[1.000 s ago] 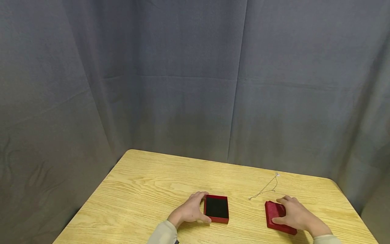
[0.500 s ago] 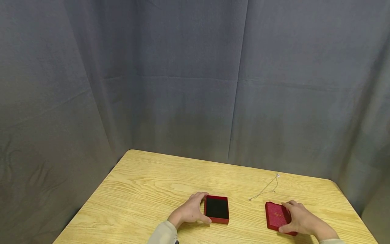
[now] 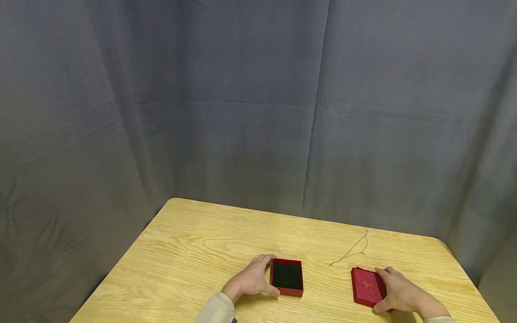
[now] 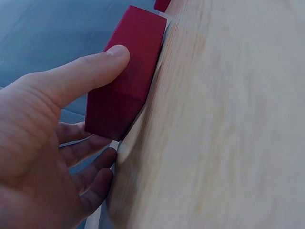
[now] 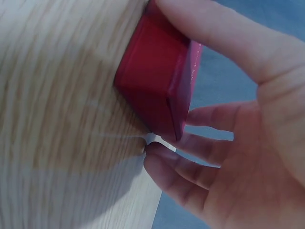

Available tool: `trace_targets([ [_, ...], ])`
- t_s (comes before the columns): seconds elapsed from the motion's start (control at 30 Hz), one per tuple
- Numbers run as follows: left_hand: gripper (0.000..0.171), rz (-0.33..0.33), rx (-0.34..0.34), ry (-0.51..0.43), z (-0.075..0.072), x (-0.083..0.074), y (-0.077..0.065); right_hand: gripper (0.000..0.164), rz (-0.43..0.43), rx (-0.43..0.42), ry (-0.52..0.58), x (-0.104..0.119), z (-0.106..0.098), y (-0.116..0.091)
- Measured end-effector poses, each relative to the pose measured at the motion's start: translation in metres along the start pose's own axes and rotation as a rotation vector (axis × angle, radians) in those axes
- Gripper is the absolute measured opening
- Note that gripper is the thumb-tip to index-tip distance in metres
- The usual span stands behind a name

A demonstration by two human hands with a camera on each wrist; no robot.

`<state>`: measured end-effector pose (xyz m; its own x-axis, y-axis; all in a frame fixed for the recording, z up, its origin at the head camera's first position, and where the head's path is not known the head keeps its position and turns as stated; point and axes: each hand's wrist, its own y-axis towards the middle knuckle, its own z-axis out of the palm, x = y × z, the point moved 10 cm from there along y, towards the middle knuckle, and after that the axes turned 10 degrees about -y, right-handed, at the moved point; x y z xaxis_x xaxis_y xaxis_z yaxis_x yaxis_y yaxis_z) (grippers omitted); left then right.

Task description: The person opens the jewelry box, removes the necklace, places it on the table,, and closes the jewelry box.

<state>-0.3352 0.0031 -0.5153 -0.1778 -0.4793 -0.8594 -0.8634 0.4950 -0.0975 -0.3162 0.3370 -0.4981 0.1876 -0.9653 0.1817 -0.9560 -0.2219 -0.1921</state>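
On the table, a red box base [image 3: 288, 291] lies with its dark padded inside facing up. My left hand [image 3: 251, 276] holds it at its left side, thumb [image 4: 107, 62] against the near wall and fingers around the far corner. To the right, a red box lid [image 3: 365, 287] with gold marking lies top up on the table. My right hand [image 3: 401, 289] spans its right side, the thumb at the near edge and fingers at the far one. In the right wrist view the red lid [image 5: 152, 71] sits between thumb and fingers. A thin chain necklace [image 3: 350, 252] lies beyond the lid.
The wooden table [image 3: 194, 251] has rounded far corners. Grey curtains [image 3: 242, 112] hang behind it and along its sides. Bare wood lies between the box base and the lid.
My right hand has slid from over the lid's top to its right side, uncovering the gold marking. The left hand, box base and necklace have stayed in place.
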Motion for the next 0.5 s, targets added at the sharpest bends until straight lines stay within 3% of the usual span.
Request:
trace_targets([
  [0.5,0.092,0.017,-0.003,0.0,-0.0008,-0.0005,0.0006,0.094,0.003,-0.014,0.014,0.0031,0.0009,-0.0026],
])
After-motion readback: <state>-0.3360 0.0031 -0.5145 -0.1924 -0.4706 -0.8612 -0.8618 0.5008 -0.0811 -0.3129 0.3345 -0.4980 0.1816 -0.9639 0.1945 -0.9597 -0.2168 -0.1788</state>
